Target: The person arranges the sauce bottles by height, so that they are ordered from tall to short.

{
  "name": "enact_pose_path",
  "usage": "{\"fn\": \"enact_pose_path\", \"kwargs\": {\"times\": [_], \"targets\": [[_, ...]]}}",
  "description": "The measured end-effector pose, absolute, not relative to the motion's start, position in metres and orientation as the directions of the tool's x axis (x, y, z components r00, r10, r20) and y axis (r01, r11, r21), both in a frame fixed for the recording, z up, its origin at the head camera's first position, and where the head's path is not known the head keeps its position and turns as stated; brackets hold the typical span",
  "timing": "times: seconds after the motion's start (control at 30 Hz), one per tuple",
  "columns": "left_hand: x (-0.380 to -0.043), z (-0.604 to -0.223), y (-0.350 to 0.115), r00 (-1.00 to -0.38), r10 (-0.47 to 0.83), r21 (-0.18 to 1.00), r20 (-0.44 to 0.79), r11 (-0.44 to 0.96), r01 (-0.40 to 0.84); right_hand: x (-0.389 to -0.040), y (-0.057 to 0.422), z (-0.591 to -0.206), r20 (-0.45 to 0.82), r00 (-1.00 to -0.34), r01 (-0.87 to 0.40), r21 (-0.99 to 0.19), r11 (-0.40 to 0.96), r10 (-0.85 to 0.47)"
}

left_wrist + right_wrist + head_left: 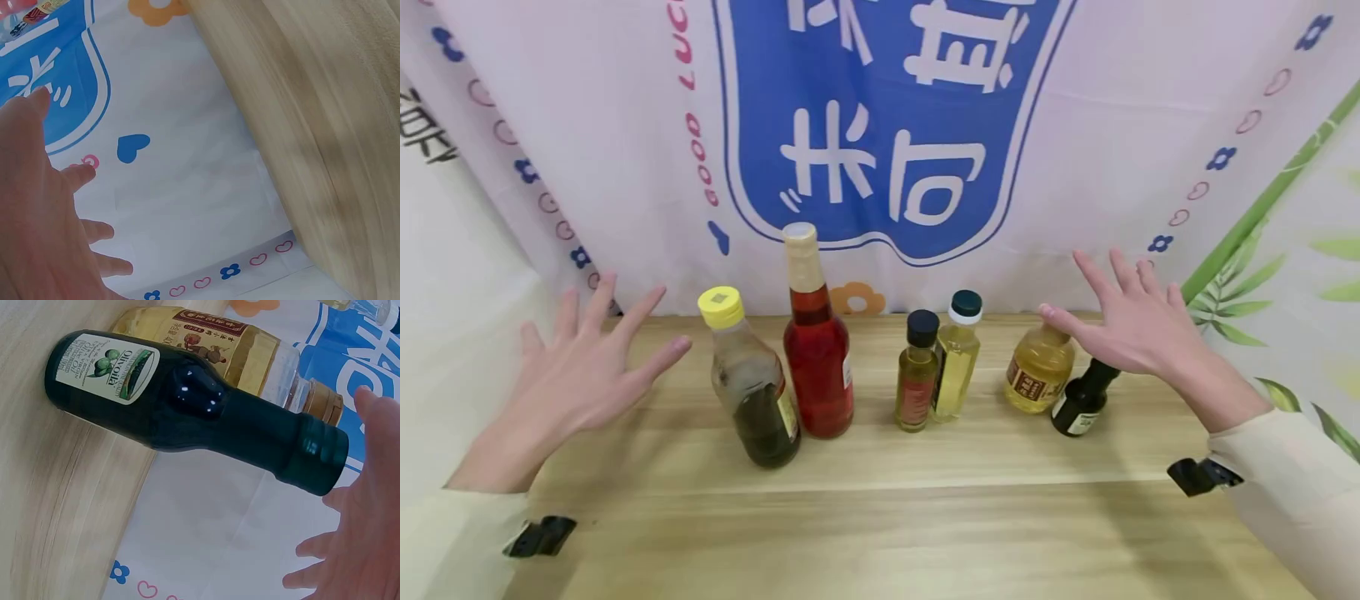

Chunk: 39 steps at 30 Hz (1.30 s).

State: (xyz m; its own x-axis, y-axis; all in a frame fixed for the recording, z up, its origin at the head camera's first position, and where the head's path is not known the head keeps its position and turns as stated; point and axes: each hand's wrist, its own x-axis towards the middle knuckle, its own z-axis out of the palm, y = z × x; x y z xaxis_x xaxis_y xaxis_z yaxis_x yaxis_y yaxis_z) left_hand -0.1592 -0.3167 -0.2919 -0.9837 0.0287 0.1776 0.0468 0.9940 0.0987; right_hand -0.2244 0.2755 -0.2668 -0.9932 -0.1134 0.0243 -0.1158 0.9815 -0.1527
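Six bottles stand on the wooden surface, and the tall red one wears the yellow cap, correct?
No: the head view shows the yellow cap on the dark-liquid bottle beside the tall red bottle, whose top is pale. The rest holds.

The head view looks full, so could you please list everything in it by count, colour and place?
Yellow-capped bottle: one, dark contents, leftmost
Tall bottle: one, red, second from left
Black-capped bottle: one, yellowish-green, third
Green-capped bottle: one, pale yellow, fourth
Squat bottle: one, golden, fifth
Dark bottle: one, blackish green, rightmost
Table: one, pale wood, underneath
Printed cloth: one, white-and-blue, behind
Side surfaces: two, printed white, both edges
Wrist cameras: two, black, at the cuffs
Sleeves: two, cream, lower corners
Left hand: one, bare, left of the bottles
Right hand: one, bare, at the row's right end
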Motion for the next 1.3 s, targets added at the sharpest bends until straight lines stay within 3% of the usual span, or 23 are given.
{"fn": "enact_pose_path", "kwargs": {"times": [0.27,0.57,0.8,0.97,1.3], "targets": [[-0.161,-0.291,-0.317,-0.981,0.021,0.126,0.193,0.991,0.046,-0.221,0.278,-0.265,0.065,-0.991,-0.132,-0.193,0.972,-0.121],[-0.154,-0.289,-0.308,-0.931,0.017,0.279,0.363,0.952,0.126,-0.214,0.248,-0.255,0.359,-0.915,-0.322,-0.371,0.871,-0.185],[-0.144,-0.288,-0.283,-0.867,-0.078,0.550,0.492,0.800,0.240,-0.217,0.199,-0.248,0.537,-0.812,-0.495,-0.425,0.758,-0.229],[-0.138,-0.288,-0.259,-0.838,-0.191,0.679,0.511,0.688,0.257,-0.214,0.162,-0.245,0.616,-0.743,-0.598,-0.435,0.673,-0.262],[-0.132,-0.299,-0.224,-0.848,-0.174,0.811,0.500,0.437,0.389,-0.196,0.096,-0.234,0.606,-0.727,-0.672,-0.533,0.515,-0.322]]}}
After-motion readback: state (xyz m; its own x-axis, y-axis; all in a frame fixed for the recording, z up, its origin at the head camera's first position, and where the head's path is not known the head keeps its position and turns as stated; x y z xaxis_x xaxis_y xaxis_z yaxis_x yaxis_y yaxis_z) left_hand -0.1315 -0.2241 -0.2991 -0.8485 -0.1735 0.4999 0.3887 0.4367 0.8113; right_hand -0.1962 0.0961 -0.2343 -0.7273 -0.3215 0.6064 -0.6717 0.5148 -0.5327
